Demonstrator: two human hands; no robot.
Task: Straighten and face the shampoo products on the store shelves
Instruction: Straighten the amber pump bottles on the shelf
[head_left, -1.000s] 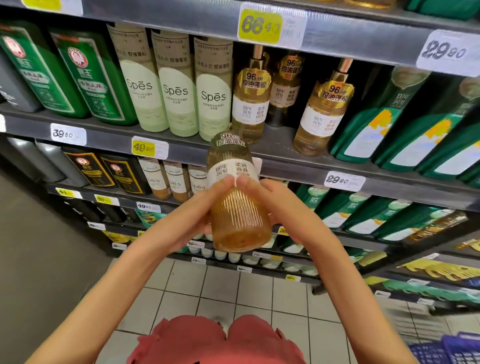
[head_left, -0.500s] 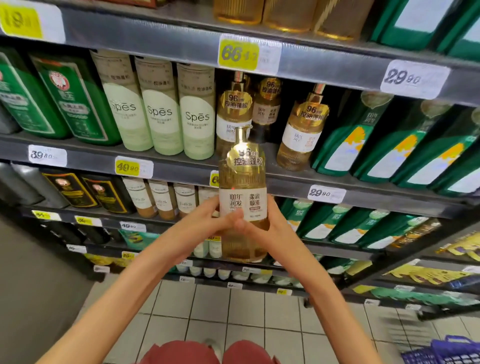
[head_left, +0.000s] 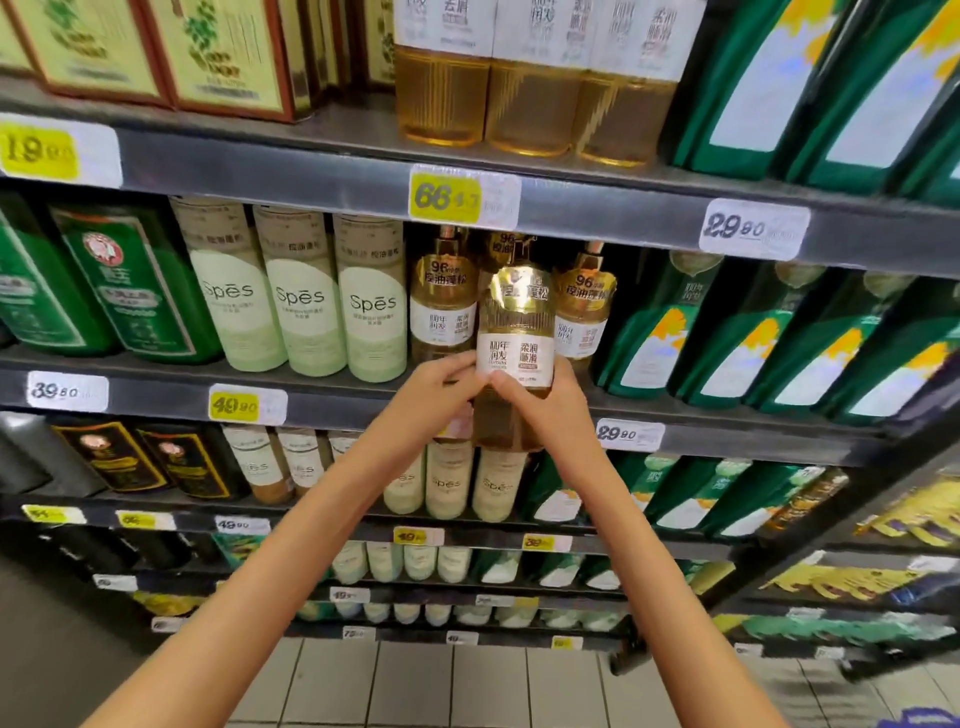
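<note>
Now the left hand (head_left: 439, 387) and right hand (head_left: 545, 405) both grip the upright amber bottle (head_left: 515, 332), label outward, before the shelf (head_left: 358, 402); next, likely, seat it squarely.

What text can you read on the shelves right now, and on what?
"Spēs": three pale green bottles
"96": collar of shelved amber bottle
"100年润发": held bottle
"19 90": top-left yellow tag
"66": centre yellow tag
"29 90": upper white tag, lower white tag
"39 80": left white tag
"49 90": lower yellow tag
Tags further down, fine print: too blurred.
</note>
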